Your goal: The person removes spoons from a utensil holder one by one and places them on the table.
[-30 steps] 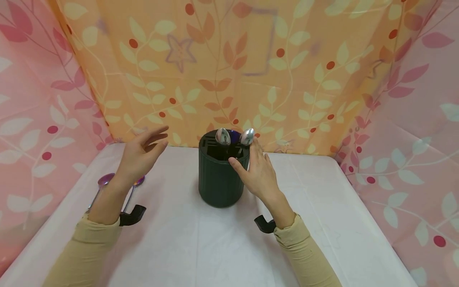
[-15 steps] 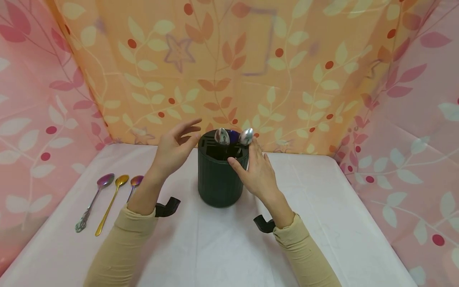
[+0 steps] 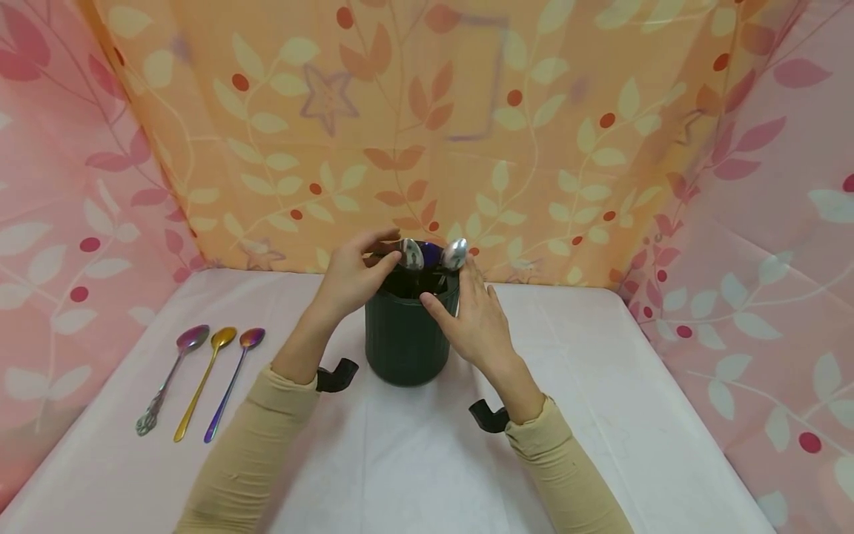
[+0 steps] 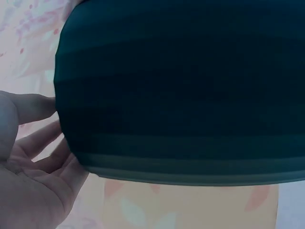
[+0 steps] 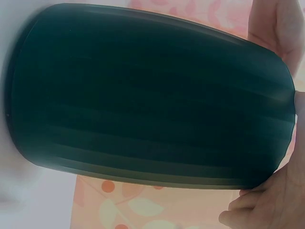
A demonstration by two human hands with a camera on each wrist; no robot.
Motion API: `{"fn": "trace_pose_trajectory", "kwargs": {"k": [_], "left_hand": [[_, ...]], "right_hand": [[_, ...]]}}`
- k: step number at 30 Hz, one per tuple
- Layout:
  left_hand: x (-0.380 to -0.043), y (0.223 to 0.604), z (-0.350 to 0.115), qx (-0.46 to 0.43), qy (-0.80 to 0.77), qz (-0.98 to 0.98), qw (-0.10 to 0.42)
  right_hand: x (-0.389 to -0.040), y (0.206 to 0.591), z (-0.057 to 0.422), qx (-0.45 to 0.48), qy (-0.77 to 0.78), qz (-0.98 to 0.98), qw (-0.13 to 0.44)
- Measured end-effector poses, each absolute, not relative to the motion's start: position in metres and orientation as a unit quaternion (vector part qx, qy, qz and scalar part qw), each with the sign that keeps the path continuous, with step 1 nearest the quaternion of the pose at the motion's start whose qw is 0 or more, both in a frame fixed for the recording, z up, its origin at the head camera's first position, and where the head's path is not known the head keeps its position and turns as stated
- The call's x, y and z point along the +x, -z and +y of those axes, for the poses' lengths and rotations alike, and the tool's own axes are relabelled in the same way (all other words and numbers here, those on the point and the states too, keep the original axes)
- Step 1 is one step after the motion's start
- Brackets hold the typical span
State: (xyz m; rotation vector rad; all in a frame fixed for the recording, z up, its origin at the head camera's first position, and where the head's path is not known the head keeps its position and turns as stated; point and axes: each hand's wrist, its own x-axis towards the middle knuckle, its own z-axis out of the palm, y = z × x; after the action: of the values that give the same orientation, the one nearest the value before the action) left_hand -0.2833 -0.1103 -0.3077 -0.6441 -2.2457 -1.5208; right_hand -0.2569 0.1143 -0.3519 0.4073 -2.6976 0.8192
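Note:
A dark green ribbed utensil holder (image 3: 407, 341) stands upright on the table. Two silver spoon bowls, one on the left (image 3: 413, 254) and one on the right (image 3: 455, 254), rise above its rim, with a dark blue piece (image 3: 431, 254) between them. My left hand (image 3: 348, 278) is at the holder's upper left, fingertips beside the left silver spoon; whether they touch it is unclear. Against the holder's right side rests my right hand (image 3: 482, 326), fingers straight, thumb over the front rim. Both wrist views are largely filled by the ribbed wall (image 4: 181, 95).
On the white-covered table (image 3: 414, 460), at the left, lie a purple-bowled spoon with an ornate handle (image 3: 193, 337), a gold spoon (image 3: 223, 337) and a rainbow-coloured spoon (image 3: 251, 339), side by side. Patterned cloth (image 3: 280, 148) hangs behind and at both sides.
My left hand has moved right from above the spoons on the table to the holder's rim, uncovering those spoons. My right hand has stayed against the holder.

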Motion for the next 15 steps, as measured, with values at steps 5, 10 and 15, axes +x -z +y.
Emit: {"fn": "trace_pose_trajectory", "kwargs": {"k": [5,10,15], "left_hand": [[-0.2838,0.3071,-0.1054,-0.213,0.518,-0.811,0.172],[-0.2832,0.3055,-0.1024,-0.21,0.515,-0.813,0.172],[-0.2834,0.3067,-0.1019,-0.205,0.526,-0.807,0.173]], "right_hand": [[-0.2569,0.3518,0.114,0.144,-0.286,-0.935,0.151],[-0.2576,0.3526,0.1144,0.142,-0.286,-0.936,0.15],[-0.2572,0.3527,0.1147,0.14,-0.286,-0.937,0.147]]}}
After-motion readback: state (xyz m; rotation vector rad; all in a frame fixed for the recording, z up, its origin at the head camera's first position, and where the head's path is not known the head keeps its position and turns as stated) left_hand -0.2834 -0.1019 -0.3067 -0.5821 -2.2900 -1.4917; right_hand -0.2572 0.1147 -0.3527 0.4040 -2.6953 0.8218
